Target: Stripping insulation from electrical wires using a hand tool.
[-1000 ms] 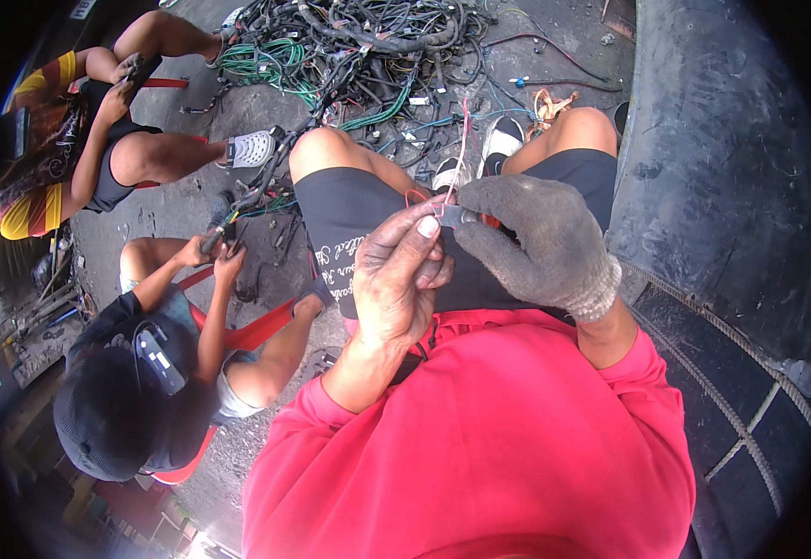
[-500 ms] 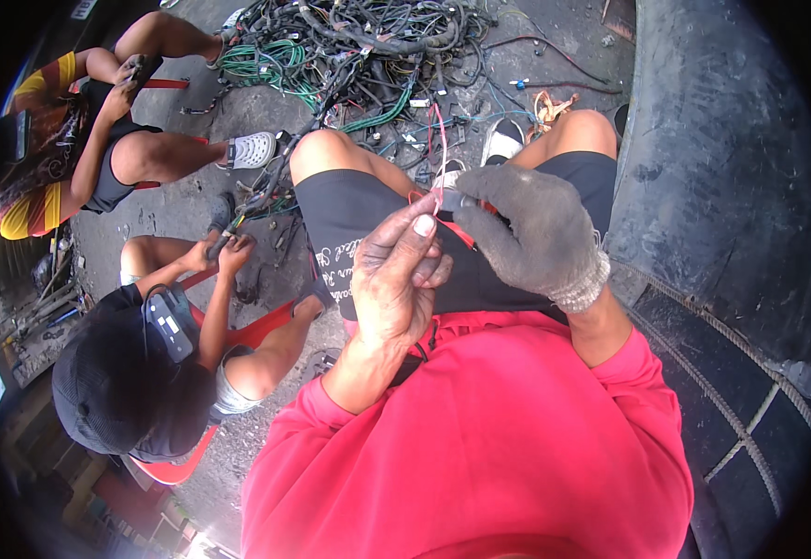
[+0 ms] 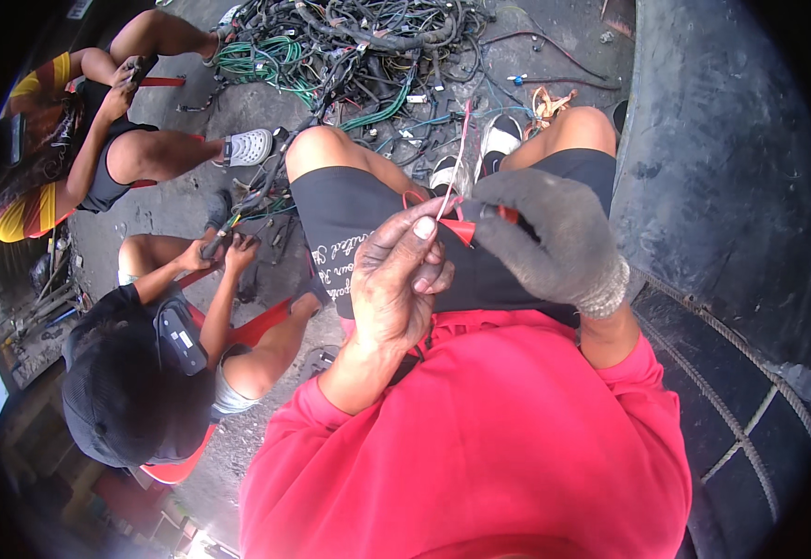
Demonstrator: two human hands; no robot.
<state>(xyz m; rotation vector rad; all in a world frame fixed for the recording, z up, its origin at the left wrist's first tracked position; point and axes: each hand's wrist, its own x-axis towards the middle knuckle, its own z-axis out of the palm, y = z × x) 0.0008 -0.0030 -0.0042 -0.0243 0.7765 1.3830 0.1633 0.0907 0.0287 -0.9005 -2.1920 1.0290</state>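
the left hand (image 3: 394,270), bare and smudged, has its grip pinching a thin pale pink wire (image 3: 460,154) between thumb and forefinger, above the person's lap, the free length rising toward the shoes (image 3: 502,137). just beside it is the gloved right hand (image 3: 559,238), its grip curled, thumb and finger closed around a small red-and-dark piece (image 3: 508,215); from where i stand i can't make out what that is. a red strip (image 3: 461,231) shows between the two hands, and a red loop (image 3: 413,197) pokes out behind the left fingers. what worries me is how near the bare thumb is to whatever the right hand holds: if it has an edge, a slip could carry it into the skin. the wire looks thin too, so a hard tug against a light pinch could pull it loose or snap it. that red loop might snag on a finger, and anything dropped over the dark shorts (image 3: 345,200) could slide to the floor (image 3: 182,205) near the heap of cables (image 3: 368,47), hard to pick out among the loose ends
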